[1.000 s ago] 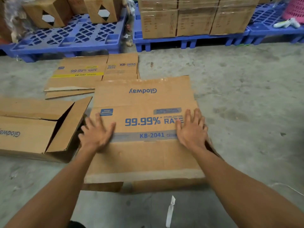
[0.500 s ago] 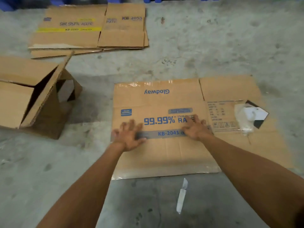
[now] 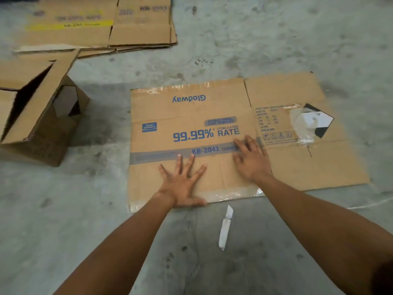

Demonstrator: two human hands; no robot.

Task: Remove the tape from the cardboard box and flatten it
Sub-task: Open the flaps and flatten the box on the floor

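The cardboard box (image 3: 212,128) lies flattened on the concrete floor (image 3: 276,43), printed side up, with "Glodway", "99.99% RATE" and "KB-2041" in blue reading upside down or sideways to the wearer. Strips of clear tape (image 3: 231,193) shine along its near edge, and more glossy tape shows along the far edge. The left hand (image 3: 182,184) is released, fingers spread wide and straight, palm pressed flat on the near part of the panel just below the grey printed band. The right hand (image 3: 251,160) is also flat on the cardboard, fingers extended over the end of that band near the fold between the two panels; it grasps nothing. On the right-hand panel a torn patch with crumpled plastic film (image 3: 302,126) sits beside a black-and-white label (image 3: 319,122). On the floor just in front of the box, between the two forearms, lies a small white utility knife (image 3: 225,227). To the left stands an open cardboard box (image 3: 40,116) with its flaps up, and farther off a stack of flattened cartons (image 3: 102,28) rests on the floor.
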